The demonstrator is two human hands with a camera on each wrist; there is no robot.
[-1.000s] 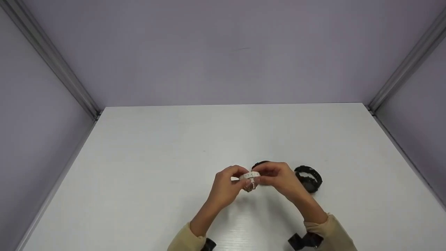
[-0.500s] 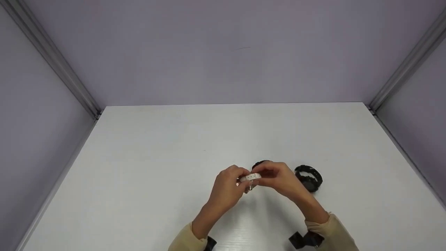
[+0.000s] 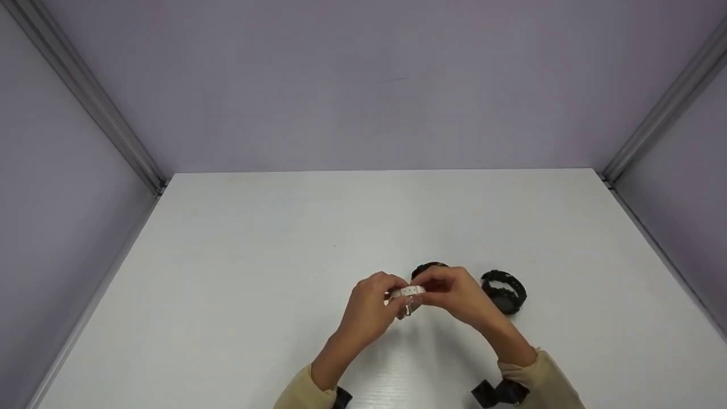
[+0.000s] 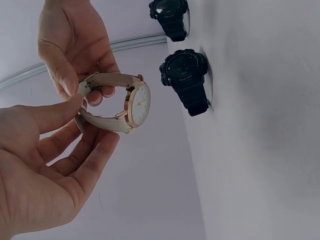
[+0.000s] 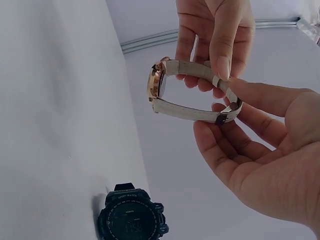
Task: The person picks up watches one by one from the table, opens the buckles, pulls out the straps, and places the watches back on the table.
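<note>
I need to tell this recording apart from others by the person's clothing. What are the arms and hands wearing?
Both arms wear light tan long sleeves that end at the wrists. A black device sits at the left cuff and a bulkier black one at the right cuff. The left hand and right hand are bare: no gloves, and no rings that I can make out.

Even, bright, diffuse light from above, white counter [image 3: 255,272] evenly lit with no glare, soft faint shadows under the hands, head view sharp with mild wide-angle stretch toward the corners, wrist views tilted, nearest palm slightly soft, black watch [image 5: 131,220] dial readable
</note>
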